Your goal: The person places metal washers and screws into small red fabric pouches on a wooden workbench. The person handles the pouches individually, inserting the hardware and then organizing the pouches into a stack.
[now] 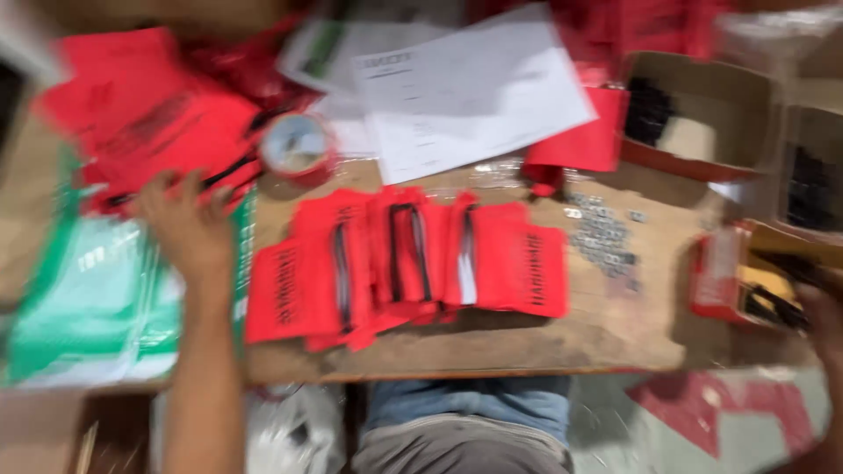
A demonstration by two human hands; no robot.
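Observation:
The picture is blurred by motion. My left hand [186,226] reaches forward to the pile of red plastic bags [140,114] at the back left, fingers spread on its near edge next to a black strip. A row of several filled red bags [404,263] with dark metal pieces inside lies overlapped in the middle of the wooden table [562,342]. My right hand [821,316] is at the right edge, touching a red box with yellow and black contents [746,281]; its grip is unclear.
A tape roll [297,147] sits behind the row. White papers [465,88] lie at the back. Small metal nuts [604,237] are scattered at right. Cardboard boxes [702,114] with black parts stand at back right. Green and white bags [97,307] lie left.

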